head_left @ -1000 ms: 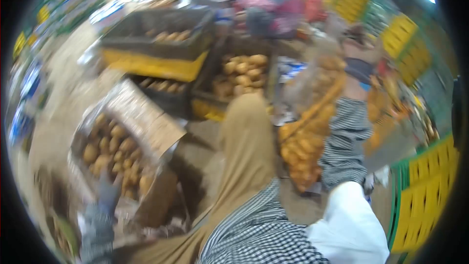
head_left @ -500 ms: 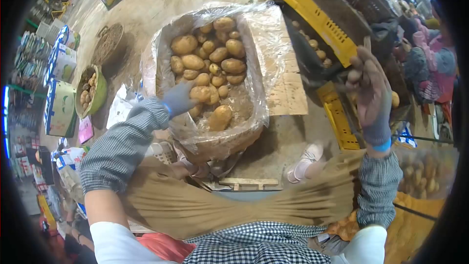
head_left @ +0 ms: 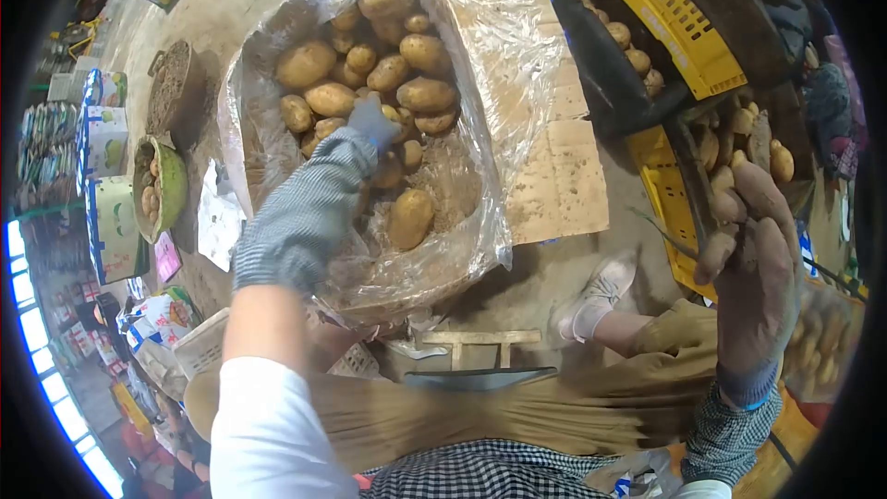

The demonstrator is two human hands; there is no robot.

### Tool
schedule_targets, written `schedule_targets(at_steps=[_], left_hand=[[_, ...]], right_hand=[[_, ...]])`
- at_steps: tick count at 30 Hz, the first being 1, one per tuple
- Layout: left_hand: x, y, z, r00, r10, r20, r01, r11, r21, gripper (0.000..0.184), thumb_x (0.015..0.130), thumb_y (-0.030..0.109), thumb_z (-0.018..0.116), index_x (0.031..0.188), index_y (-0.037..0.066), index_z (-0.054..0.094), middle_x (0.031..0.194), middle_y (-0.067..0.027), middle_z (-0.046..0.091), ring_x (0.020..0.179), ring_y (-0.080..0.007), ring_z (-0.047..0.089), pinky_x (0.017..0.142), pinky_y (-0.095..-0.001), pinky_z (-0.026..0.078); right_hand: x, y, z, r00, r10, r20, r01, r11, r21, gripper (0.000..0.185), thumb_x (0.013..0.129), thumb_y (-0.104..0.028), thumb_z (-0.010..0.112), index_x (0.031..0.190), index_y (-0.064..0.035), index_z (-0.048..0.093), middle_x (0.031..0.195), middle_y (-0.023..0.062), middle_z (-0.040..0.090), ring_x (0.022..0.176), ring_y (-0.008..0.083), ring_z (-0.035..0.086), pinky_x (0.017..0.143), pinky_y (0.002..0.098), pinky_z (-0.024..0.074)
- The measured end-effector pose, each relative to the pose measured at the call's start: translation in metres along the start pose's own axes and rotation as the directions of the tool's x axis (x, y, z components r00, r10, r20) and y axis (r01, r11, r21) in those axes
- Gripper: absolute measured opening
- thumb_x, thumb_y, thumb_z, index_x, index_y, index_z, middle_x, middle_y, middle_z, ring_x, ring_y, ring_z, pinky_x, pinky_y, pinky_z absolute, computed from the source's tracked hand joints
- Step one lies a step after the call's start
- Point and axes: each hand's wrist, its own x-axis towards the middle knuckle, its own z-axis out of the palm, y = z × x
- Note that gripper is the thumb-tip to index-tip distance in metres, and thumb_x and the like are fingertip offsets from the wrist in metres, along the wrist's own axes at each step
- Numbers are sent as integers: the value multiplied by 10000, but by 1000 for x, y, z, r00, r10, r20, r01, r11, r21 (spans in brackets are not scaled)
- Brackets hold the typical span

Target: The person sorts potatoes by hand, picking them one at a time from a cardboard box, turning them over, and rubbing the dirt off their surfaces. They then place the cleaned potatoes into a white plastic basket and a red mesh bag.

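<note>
My left hand (head_left: 372,123), in a grey-blue glove, reaches into a cardboard box (head_left: 554,185) lined with clear plastic. It rests among the potatoes (head_left: 427,94) there, and its fingertips are hidden against them, so its grip does not show. A single large potato (head_left: 411,219) lies nearer to me on the soil-covered bottom. On the right, my right hand (head_left: 759,268) is raised in a soil-stained glove, palm turned inward and fingers apart. It is near a yellow-edged crate (head_left: 663,194) with potatoes inside, and I see nothing held in it.
Another yellow crate (head_left: 674,28) with a dark lining and potatoes stands at the upper right. To the left are a green bowl (head_left: 172,194) of small potatoes, a basin (head_left: 176,92) of soil and printed cartons (head_left: 115,222). A small wooden piece (head_left: 480,337) lies before me.
My left hand has moved up and deeper into the box among the potatoes. My right hand has come lower and nearer to me, and the view has shifted slightly.
</note>
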Motion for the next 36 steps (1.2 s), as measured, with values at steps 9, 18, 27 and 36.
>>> schedule_targets(at_steps=[9, 18, 27, 36], left_hand=[[-41, 20, 67, 880, 196, 432, -333, 903, 270, 827, 582, 390, 807, 1280, 97, 474, 1265, -256, 448, 1123, -403, 531, 953, -416, 470], [-50, 11, 53, 890, 198, 411, -293, 938, 183, 930, 538, 468, 862, 1290, 62, 495, 1299, -275, 410, 1135, -371, 533, 947, -400, 474], [-203, 54, -126, 756, 601, 260, -91, 489, -867, 655, 733, 92, 801, 1275, 24, 438, 1209, -95, 529, 1140, -156, 525, 967, -313, 459], [-319, 46, -165, 563, 826, 14, -250, 187, -950, 676, 748, 48, 764, 1315, 40, 395, 1371, -126, 415, 1275, -219, 426, 1089, -357, 341]], right_hand=[[-4, -7, 5, 998, 56, 27, -56, 998, 10, 640, 939, -385, 519, 1326, 110, 399, 1048, 145, 599, 708, 128, 565, 632, 244, 491], [-11, -14, 8, 988, 123, 95, -126, 992, 23, 488, 969, -296, 474, 1304, 59, 471, 1037, 78, 600, 742, 97, 549, 661, 236, 468], [-20, 19, 27, 910, 169, 379, -216, 973, 83, 478, 945, -286, 568, 1296, 30, 496, 1084, 92, 609, 826, 92, 579, 739, 239, 486], [-50, 56, 77, 551, -14, 834, -500, 795, 343, 512, 956, -366, 546, 1345, -48, 445, 1132, 36, 592, 1020, 115, 579, 824, 294, 520]])
